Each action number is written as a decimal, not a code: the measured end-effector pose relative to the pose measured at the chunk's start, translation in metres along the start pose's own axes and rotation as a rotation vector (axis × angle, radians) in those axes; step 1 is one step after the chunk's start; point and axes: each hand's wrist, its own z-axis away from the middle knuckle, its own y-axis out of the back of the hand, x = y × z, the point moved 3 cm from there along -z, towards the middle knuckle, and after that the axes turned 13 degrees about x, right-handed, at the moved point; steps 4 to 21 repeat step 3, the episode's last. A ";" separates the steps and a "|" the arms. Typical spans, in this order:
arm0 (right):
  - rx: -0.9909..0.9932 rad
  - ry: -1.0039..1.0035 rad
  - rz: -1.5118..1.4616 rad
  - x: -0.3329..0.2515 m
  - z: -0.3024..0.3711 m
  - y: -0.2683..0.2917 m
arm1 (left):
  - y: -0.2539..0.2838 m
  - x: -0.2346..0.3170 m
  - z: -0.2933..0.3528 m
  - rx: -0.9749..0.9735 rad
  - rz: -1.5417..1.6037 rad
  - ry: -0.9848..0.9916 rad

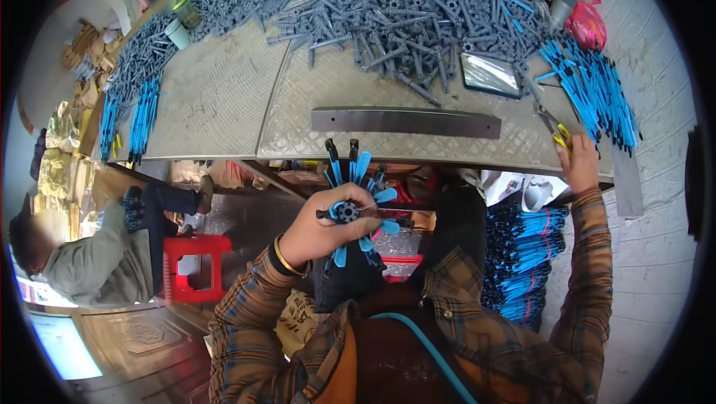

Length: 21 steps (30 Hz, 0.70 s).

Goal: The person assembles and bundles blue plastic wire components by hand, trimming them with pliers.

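Observation:
Above my lap, my left hand (332, 225) is closed round a black round hub (347, 212) with holes in its face. Blue flat arms with black ends (360, 168) fan out from it past my fingers. A thin wire seems to show near the hub. At the right of the table's front edge, my right hand (582, 163) has its fingers on the yellow handles of a pair of pliers (558, 133), whose metal jaws point away from me. Right beside them lies a pile of blue rods with black ends (593, 95).
A dark metal bar (406, 122) lies near the table's (216, 98) front edge. Behind it are a phone (490, 74) and a heap of grey tubular parts (403, 20). Bundled blue rods (526, 262) stack below right. A person (104, 255) sits left near a red stool (195, 262).

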 end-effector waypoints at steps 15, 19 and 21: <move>-0.165 -0.049 0.069 0.019 0.005 -0.011 | -0.001 -0.004 0.005 0.009 0.014 0.037; -0.165 -0.049 0.069 0.019 0.005 -0.011 | -0.001 -0.004 0.005 0.009 0.014 0.037; -0.165 -0.049 0.069 0.019 0.005 -0.011 | -0.001 -0.004 0.005 0.009 0.014 0.037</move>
